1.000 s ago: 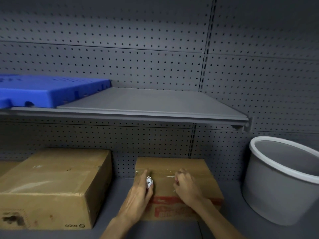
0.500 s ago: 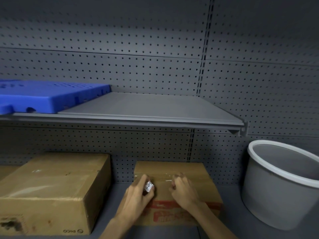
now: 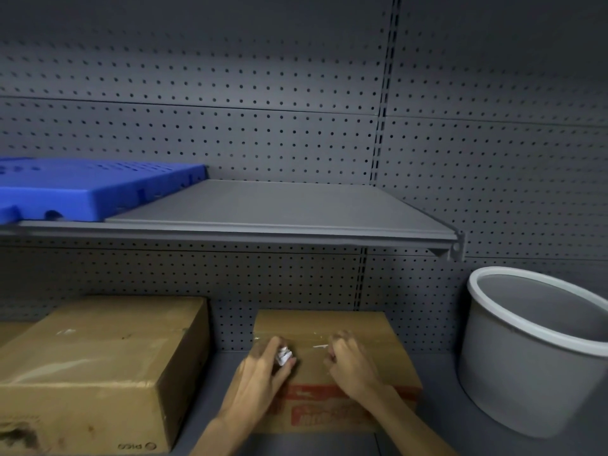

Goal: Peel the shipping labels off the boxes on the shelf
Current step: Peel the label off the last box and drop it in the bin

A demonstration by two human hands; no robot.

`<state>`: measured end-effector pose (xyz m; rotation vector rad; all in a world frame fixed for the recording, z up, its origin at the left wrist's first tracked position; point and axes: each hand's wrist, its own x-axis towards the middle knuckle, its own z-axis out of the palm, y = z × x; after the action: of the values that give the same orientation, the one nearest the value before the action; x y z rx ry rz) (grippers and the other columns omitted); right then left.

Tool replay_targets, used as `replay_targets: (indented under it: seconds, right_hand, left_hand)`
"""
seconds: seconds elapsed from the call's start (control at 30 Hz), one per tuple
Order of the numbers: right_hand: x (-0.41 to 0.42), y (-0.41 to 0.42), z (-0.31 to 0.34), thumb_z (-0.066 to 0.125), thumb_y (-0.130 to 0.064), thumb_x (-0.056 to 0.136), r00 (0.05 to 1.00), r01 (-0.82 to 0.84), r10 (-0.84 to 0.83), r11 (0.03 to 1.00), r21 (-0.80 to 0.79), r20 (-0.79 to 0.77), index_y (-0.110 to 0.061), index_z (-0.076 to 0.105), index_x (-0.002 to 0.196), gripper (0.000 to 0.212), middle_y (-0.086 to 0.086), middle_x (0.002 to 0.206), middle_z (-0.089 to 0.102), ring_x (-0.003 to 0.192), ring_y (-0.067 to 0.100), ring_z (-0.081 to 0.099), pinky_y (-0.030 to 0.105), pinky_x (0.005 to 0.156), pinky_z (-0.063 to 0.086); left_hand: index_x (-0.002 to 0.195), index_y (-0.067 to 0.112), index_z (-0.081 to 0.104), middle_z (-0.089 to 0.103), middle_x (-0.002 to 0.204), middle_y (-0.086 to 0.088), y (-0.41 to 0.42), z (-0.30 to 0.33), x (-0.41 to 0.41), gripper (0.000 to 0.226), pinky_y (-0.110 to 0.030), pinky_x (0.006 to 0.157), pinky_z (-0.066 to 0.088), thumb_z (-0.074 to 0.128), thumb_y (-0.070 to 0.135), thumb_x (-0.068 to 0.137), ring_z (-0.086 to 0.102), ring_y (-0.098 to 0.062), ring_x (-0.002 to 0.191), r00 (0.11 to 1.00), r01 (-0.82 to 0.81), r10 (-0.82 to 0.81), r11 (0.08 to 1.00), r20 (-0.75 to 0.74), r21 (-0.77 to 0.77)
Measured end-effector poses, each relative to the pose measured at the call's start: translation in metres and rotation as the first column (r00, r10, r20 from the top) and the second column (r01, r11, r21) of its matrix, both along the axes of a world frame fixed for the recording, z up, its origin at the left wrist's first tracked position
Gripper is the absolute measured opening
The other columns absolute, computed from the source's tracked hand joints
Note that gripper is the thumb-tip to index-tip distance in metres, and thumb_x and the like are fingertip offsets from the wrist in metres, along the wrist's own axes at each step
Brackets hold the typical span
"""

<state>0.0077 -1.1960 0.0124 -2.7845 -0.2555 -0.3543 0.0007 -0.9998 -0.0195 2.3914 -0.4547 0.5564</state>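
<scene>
A: Nearest the camera, what is there?

B: 2 bare forearms reach up from the bottom edge onto the smaller box (image 3: 332,327), which sits on the lower shelf (image 3: 437,432) with red printing on its near face. The left hand (image 3: 260,376) is pinched shut on a crumpled white label scrap (image 3: 284,354), held between thumb and fingers over the box top. The right hand (image 3: 352,363) is curled with its fingertips pressed to the box top, close to a thin white strip (image 3: 319,346) stuck there; I cannot tell whether it grips anything.

A: How many boxes?

B: 2 in full view. The larger box (image 3: 98,357) stands left of the smaller one, with a clear gap of shelf between them. A sliver of tan cardboard (image 3: 10,330) at the far left edge may belong to another; I cannot tell.

A: And to the right?

B: 1 grey bucket (image 3: 526,366) with a pale rim, open at the top, near the smaller box but not touching it; bare shelf lies between them.

A: Further back?

B: 1 upper shelf (image 3: 279,209) overhangs the boxes. 1 blue plastic tray (image 3: 92,189) lies on its left part; the rest of its surface is bare, ending at a bracket on the right. Behind everything runs grey pegboard (image 3: 230,93).
</scene>
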Motion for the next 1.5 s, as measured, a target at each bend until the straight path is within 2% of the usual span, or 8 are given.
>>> replay_targets:
  seconds: [0.3,0.43,0.57,0.77,0.93,1.07,1.3,1.5]
  right_hand:
    - [-0.003,0.004,-0.001,0.052,-0.018,0.092,0.997,-0.077,0.076,0.997,-0.021,-0.025,-0.017,0.048,0.088,0.005,0.002,0.118,0.053,0.116,0.019,0.045,0.031,0.093,0.04]
    - [0.002,-0.016,-0.002,0.052,-0.012,0.09,0.999,0.042,-0.042,0.999,0.007,0.002,-0.018,0.043,0.08,0.015,-0.004,0.1,0.047,0.107,0.019,0.049,0.029,0.087,0.044]
    - [-0.003,0.006,-0.006,0.052,-0.017,0.093,1.0,-0.025,0.025,0.999,-0.032,0.008,-0.012,0.056,0.099,0.009,0.002,0.12,0.052,0.118,0.02,0.046,0.031,0.096,0.041]
    - [-0.001,-0.015,-0.006,0.053,-0.015,0.091,0.999,0.034,-0.035,0.999,0.019,0.027,-0.021,0.04,0.077,0.02,-0.004,0.099,0.048,0.106,0.019,0.05,0.028,0.086,0.044]
    - [-0.002,-0.004,-0.008,0.055,-0.016,0.091,0.999,0.022,-0.022,1.0,0.007,0.046,-0.017,0.05,0.087,0.006,0.002,0.112,0.056,0.109,0.019,0.049,0.029,0.091,0.042]
    - [-0.005,0.013,-0.008,0.052,-0.015,0.09,0.995,-0.079,0.079,0.997,-0.005,0.054,-0.012,0.053,0.089,0.004,0.003,0.108,0.054,0.107,0.019,0.048,0.026,0.081,0.036]
    - [0.002,-0.024,-0.006,0.053,-0.015,0.093,0.994,0.102,-0.103,0.994,0.03,0.037,-0.017,0.05,0.085,0.009,0.001,0.107,0.057,0.104,0.02,0.054,0.031,0.089,0.049]
    - [-0.003,0.011,-0.012,0.052,-0.015,0.091,0.994,-0.06,0.062,0.998,-0.028,0.085,-0.007,0.058,0.105,0.017,0.003,0.115,0.056,0.111,0.018,0.048,0.03,0.094,0.041]
  left_hand:
    - [0.112,0.032,0.047,0.053,0.104,0.013,0.003,-0.001,-0.002,0.028,-0.022,0.083,0.044,0.059,0.031,0.088,0.056,-0.008,0.099,0.996,-0.021,0.018,0.999,-0.088,-0.029]
    - [0.121,0.032,0.049,0.053,0.108,0.014,0.005,-0.005,-0.002,0.031,-0.024,0.085,0.045,0.057,0.032,0.091,0.055,-0.007,0.101,0.997,-0.008,0.006,1.0,-0.083,-0.021]
    - [0.123,0.034,0.051,0.055,0.112,0.016,0.005,-0.006,-0.001,0.031,-0.024,0.084,0.047,0.057,0.035,0.093,0.056,-0.006,0.1,0.999,0.019,-0.019,1.0,-0.044,-0.002]
    - [0.123,0.03,0.056,0.06,0.113,0.011,0.003,-0.006,-0.001,0.031,-0.028,0.084,0.05,0.056,0.041,0.094,0.061,-0.009,0.1,1.0,-0.001,0.002,1.0,0.016,-0.015]
    - [0.124,0.032,0.055,0.061,0.112,0.011,0.002,-0.008,-0.001,0.032,-0.028,0.081,0.05,0.053,0.045,0.095,0.061,-0.008,0.098,1.0,-0.003,0.003,1.0,0.027,-0.007]
    - [0.121,0.034,0.055,0.061,0.11,0.013,0.001,-0.008,-0.002,0.03,-0.028,0.081,0.051,0.052,0.048,0.095,0.061,-0.006,0.097,0.999,-0.005,0.005,1.0,0.041,-0.005]
    - [0.116,0.03,0.059,0.055,0.108,0.013,-0.001,-0.004,-0.007,0.028,-0.029,0.079,0.052,0.053,0.047,0.094,0.059,-0.008,0.092,0.999,-0.031,0.031,0.999,0.015,-0.031]
    - [0.09,0.023,0.054,0.051,0.094,0.013,-0.006,0.0,-0.007,0.019,-0.024,0.069,0.045,0.063,0.039,0.087,0.055,-0.007,0.079,0.997,-0.07,0.069,0.997,-0.028,-0.036]
